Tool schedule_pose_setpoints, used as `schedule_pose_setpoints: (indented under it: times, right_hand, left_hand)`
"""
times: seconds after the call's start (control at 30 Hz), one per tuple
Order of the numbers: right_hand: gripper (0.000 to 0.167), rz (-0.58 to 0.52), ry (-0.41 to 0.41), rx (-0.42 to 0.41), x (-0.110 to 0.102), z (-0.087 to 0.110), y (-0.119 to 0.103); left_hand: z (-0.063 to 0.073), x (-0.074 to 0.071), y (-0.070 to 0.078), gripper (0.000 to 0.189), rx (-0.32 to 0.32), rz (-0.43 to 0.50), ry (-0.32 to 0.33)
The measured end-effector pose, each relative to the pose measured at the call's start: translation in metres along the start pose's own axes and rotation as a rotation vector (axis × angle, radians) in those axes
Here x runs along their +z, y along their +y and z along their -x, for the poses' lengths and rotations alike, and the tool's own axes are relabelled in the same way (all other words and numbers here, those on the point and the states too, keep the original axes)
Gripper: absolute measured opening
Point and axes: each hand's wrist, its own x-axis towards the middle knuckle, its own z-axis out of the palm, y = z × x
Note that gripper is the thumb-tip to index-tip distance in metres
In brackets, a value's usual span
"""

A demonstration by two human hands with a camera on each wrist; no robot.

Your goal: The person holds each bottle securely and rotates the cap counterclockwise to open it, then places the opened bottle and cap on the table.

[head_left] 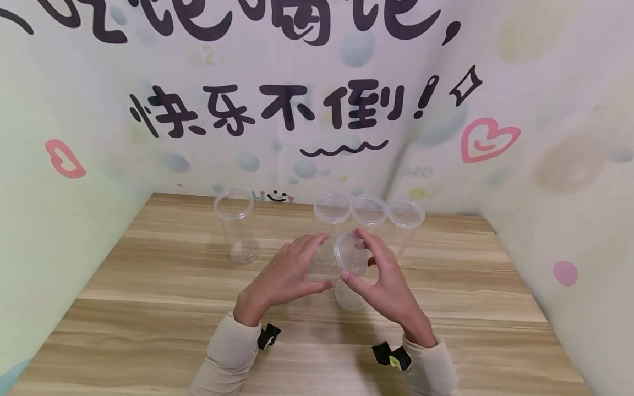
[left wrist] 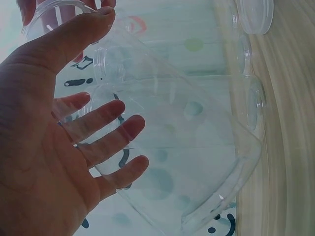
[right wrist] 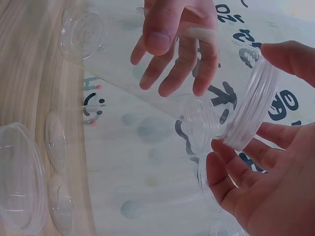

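A clear plastic jar [head_left: 323,265] is held tilted in front of me, its ridged rim end [right wrist: 252,105] toward the right. My left hand [head_left: 284,272] holds the jar's body, thumb on one side and fingers spread on the other; they show through the clear wall in the left wrist view. With thumb and fingertips my right hand [head_left: 386,283] grips the rim end. I cannot tell whether a lid sits on that end. Below the hands, a round clear lid [head_left: 350,297] lies on the table.
Three similar clear jars stand in a row at the back, a left one [head_left: 332,209], a middle one [head_left: 369,212] and a right one [head_left: 407,214]. Another clear jar [head_left: 236,231] stands apart at the back left. Printed fabric walls [head_left: 277,165] enclose the wooden table [head_left: 163,319].
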Motion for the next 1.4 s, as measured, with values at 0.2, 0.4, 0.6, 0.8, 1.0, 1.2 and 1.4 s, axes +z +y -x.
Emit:
schedule_pose_setpoints:
  times: [0.2,0.4,0.6,0.8,1.0,1.2,1.4]
  right_hand:
    - [0.075,-0.015,-0.005,-0.02,0.0,0.0,-0.001]
    - [0.079,-0.045,-0.025,-0.021,0.002,0.0,-0.001]
    - [0.091,-0.068,-0.019,0.009,0.004,-0.001,-0.003]
    - [0.096,-0.016,0.06,0.08,0.008,0.0,-0.009]
    - [0.088,0.023,0.106,0.102,0.013,-0.001,-0.008]
    - [0.075,0.031,0.131,0.093,0.015,-0.001,-0.007]
    - [0.077,0.068,0.11,0.08,0.014,-0.001,-0.006]
  left_hand:
    - [0.0,0.0,0.0,0.087,-0.002,-0.003,0.009]
    - [0.0,0.0,-0.001,0.087,-0.013,-0.006,0.01]
    - [0.0,-0.001,-0.003,0.087,-0.027,0.027,0.0]
    - [0.0,0.0,-0.002,0.088,-0.055,0.108,-0.014]
    - [0.0,0.002,-0.001,0.088,-0.055,0.097,0.012]
    - [0.0,0.002,-0.001,0.088,-0.048,0.081,0.033]
    - [0.001,0.001,-0.002,0.088,-0.043,0.065,0.023]
